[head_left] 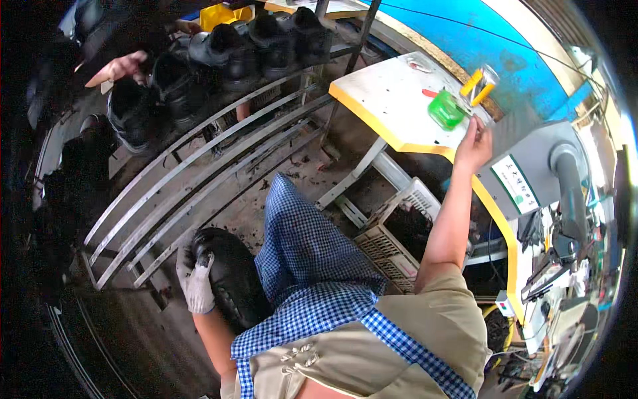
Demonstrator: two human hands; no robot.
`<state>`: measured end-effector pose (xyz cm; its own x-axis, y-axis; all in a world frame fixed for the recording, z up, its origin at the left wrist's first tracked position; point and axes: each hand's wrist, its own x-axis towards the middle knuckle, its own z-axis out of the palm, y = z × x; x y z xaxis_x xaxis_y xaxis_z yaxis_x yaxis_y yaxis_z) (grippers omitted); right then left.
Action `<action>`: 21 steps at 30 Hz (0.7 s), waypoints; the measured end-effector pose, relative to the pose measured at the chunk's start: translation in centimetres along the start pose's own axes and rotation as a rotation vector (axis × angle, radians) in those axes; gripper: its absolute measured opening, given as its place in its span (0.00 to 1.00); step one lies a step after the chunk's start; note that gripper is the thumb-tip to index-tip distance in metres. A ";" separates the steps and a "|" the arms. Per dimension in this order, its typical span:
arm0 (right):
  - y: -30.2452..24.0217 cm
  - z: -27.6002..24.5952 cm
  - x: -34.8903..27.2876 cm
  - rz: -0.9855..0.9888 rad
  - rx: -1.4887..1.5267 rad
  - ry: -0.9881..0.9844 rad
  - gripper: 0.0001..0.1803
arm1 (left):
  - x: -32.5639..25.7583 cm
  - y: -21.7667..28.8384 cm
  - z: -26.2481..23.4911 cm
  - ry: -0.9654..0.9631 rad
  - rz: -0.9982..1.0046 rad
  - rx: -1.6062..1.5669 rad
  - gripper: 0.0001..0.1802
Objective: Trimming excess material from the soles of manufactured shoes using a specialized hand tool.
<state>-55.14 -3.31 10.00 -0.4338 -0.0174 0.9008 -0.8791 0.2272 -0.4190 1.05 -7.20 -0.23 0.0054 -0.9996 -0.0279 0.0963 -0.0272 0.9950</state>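
Apron: blue-and-white check, same check on the straps. Shirt: plain beige, knots matching. Left hand: off-white glove. Shoe at left hand: black all over. Shoes on rack: black too. Rack bars: dull metallic grey. Tabletop: white, yellow edge band, few dark specks. Container: bright translucent green. Small item beside it: red. Can: yellow and silver. Wall panel: bright blue. Crate: cream. Machine housing: grey; label white with green borders.
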 end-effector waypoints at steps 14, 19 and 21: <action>-20.9 -1.4 -15.2 0.531 1.121 -1.353 0.17 | -1.2 3.4 0.1 0.029 0.110 0.132 0.35; -29.7 -3.1 -18.8 -0.294 1.060 -1.453 0.19 | -2.6 2.5 -1.2 0.118 0.137 0.146 0.34; -30.7 -3.6 -18.5 -0.386 1.066 -1.478 0.18 | -3.2 2.9 -1.3 0.146 0.120 0.128 0.34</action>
<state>-19.44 -6.44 6.55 0.5109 -0.7712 0.3797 -0.4418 -0.6145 -0.6536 2.64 -4.07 2.62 0.1539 -0.9842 0.0872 -0.0407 0.0818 0.9958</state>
